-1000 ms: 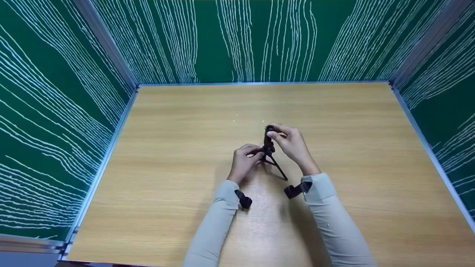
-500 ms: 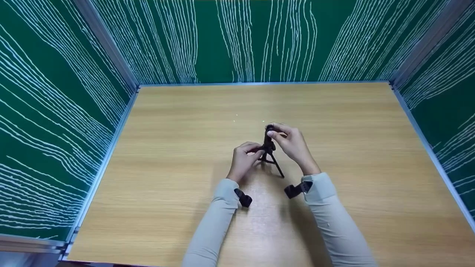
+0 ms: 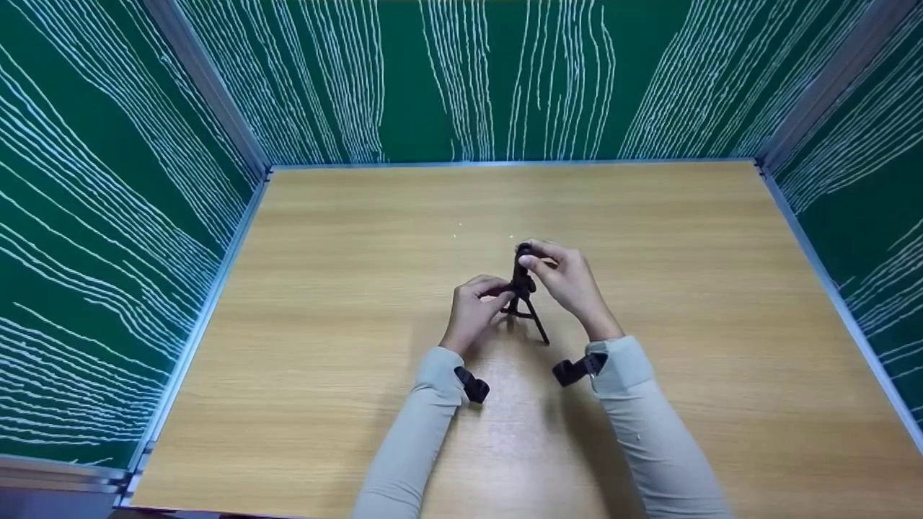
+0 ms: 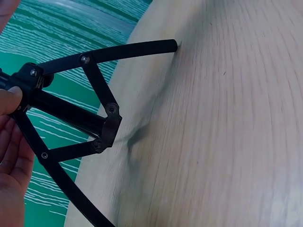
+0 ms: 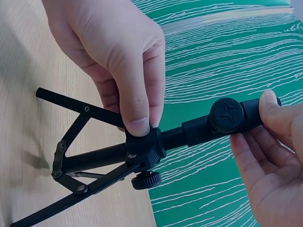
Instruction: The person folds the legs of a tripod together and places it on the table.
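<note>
A small black tripod [image 3: 520,292] stands upright over the middle of the table, its legs spread and joined by hinged braces. My left hand [image 3: 476,311] pinches the collar where the legs meet; the thumb presses on it in the right wrist view. With thumb and fingers, my right hand [image 3: 570,285] grips the top end of the tripod's column. In the right wrist view a round knob [image 5: 226,115] with a star mark sits just below the right fingers, and a smaller ridged knob [image 5: 147,180] juts from the collar. The left wrist view shows two leg tips and the lower braces [image 4: 105,126].
The wooden table [image 3: 346,252] reaches out around both hands. Green panels [image 3: 404,79] with wavy white lines wall it at the back and sides, set in metal frame posts [image 3: 209,79]. Tiny pale specks lie beyond the tripod. Each wrist wears a small black camera [image 3: 474,386].
The near tripod leg has swung slightly inward, to the left, and its foot sits a little higher in the view. Both hands keep their hold, almost unmoved.
</note>
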Action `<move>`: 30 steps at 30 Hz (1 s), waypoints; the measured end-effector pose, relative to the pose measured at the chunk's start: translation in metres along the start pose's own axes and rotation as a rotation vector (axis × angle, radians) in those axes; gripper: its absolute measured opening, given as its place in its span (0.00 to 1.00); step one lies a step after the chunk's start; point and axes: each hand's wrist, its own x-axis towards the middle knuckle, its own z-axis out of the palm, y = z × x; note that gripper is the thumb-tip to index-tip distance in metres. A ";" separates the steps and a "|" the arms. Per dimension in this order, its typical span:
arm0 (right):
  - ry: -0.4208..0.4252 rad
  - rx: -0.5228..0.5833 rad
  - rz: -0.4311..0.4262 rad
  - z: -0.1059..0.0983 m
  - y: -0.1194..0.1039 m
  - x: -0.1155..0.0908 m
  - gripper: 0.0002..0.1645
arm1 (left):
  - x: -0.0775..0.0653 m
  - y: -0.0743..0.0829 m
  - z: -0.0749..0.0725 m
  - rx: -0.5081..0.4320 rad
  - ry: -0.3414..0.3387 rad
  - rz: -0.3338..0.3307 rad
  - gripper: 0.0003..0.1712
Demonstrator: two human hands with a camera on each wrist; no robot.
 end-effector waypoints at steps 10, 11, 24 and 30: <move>0.000 0.001 -0.024 0.000 -0.001 -0.001 0.17 | 0.001 0.003 0.000 0.001 0.006 -0.006 0.07; -0.001 0.002 -0.025 0.000 -0.002 -0.002 0.17 | 0.000 0.003 0.000 0.005 0.006 -0.001 0.07; -0.010 -0.034 -0.045 -0.002 -0.003 -0.001 0.15 | 0.001 0.005 -0.001 0.005 0.010 0.012 0.06; -0.012 -0.045 -0.051 -0.003 -0.004 -0.001 0.15 | 0.001 0.006 -0.001 -0.006 0.011 -0.003 0.06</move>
